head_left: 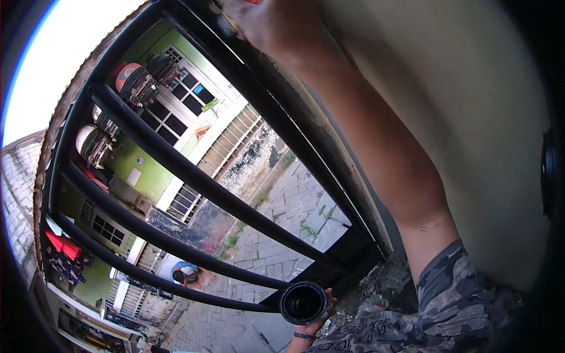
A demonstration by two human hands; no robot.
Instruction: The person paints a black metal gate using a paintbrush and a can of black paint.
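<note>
My left hand holds up a round open can, low in the view; its inside is dark and looks glossy, like black paint. A beaded bracelet sits on that wrist. My right arm reaches up along the wall to the top of the view. There my right hand is closed around what looks like a paintbrush, against the upper part of the black gate's side post. The fingers and the frame's edge hide most of the brush. Black tubular bars curve across the left side.
A cream wall stands close on my right. Rubble lies at the post's foot. Beyond the bars runs a paved lane, where a person in blue crouches. Across it is a green house with white railings and hanging birdcages or similar objects.
</note>
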